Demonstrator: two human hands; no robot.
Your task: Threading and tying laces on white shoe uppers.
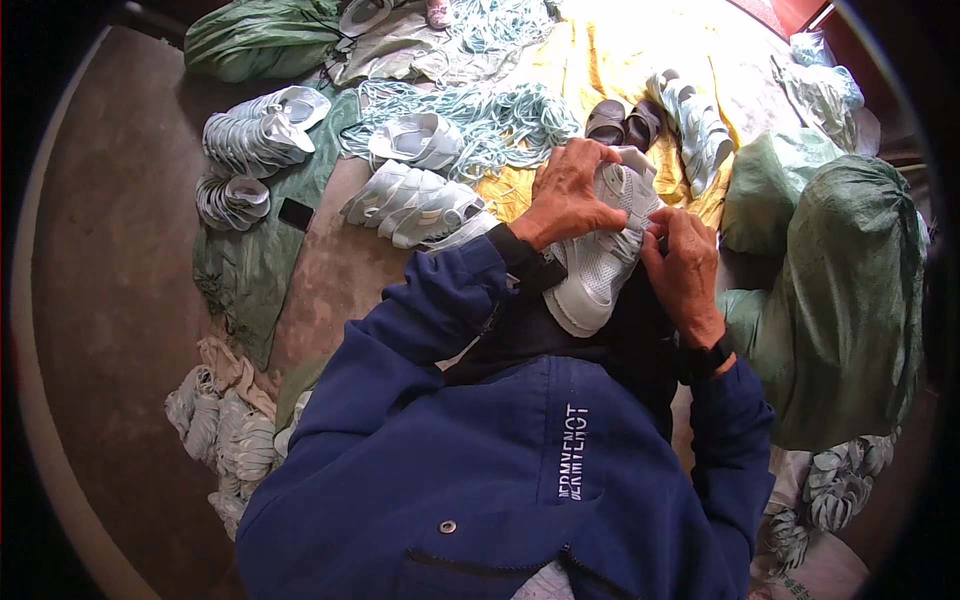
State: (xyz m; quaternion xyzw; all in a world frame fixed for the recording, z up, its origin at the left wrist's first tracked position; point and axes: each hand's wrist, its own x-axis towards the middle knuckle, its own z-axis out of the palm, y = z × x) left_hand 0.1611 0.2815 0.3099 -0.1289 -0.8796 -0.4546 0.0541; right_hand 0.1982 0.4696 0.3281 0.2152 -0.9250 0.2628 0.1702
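Observation:
A white shoe upper [597, 255] with a mesh front rests over my lap, its rounded toe toward me. My left hand [572, 192] is closed round its ankle end, thumb lying across the lacing area. At the opposite edge of the upper, my right hand [684, 262] is pinched, with the fingertips against the eyelet side. What sits between those right fingertips is too small to make out. Just left of my left wrist lies a nested row of pale shoe uppers [410, 205].
Pale blue laces [500, 120] spread in a heap ahead. More stacked uppers [255, 135] stand at the far left, near a dark phone [296, 214]. Dark slippers [625, 124] lie on a yellow sheet [580, 60]. Bulging green sacks [845, 300] crowd my right side.

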